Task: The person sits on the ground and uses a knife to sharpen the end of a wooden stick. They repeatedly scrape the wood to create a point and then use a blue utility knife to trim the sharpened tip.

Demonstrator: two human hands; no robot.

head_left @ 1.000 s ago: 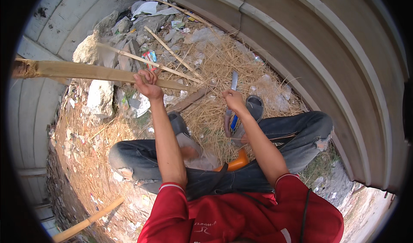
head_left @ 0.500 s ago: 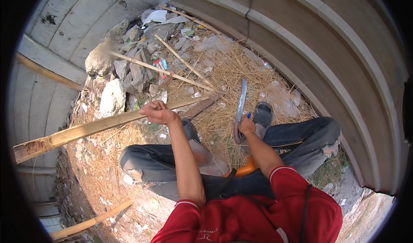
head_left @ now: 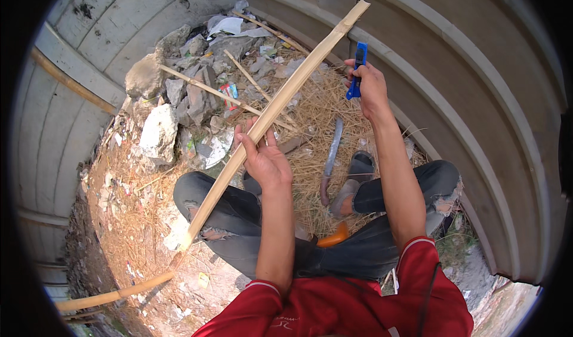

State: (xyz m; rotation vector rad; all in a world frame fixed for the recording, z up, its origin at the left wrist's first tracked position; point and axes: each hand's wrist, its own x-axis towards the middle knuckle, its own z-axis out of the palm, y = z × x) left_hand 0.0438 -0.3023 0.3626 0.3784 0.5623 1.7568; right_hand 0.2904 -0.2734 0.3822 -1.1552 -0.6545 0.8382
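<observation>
A long, pale split bamboo strip (head_left: 301, 77) slants across the view, its far end up towards the metal wall and its near end low at the left by my knee. My left hand (head_left: 267, 158) holds it near the middle, palm up, with thumb and fingers around it. To the right, raised beside the strip's far half, my right hand (head_left: 371, 86) grips a blue utility knife (head_left: 357, 71) with a black part along it. The knife and strip are apart. I cannot make out whether its blade is out. A machete (head_left: 333, 152) lies on the straw between my feet.
Thin bamboo sticks (head_left: 203, 87) lie by a heap of rocks (head_left: 158, 133) and litter. A corrugated metal wall (head_left: 453, 68) curves along the right. An orange object (head_left: 333, 235) sits between my legs. Another bamboo pole (head_left: 119, 292) lies at the lower left.
The bamboo strip has swung from lying across the left to a steep slant, its far end raised. My right hand has lifted the blue knife from beside the machete up and forward.
</observation>
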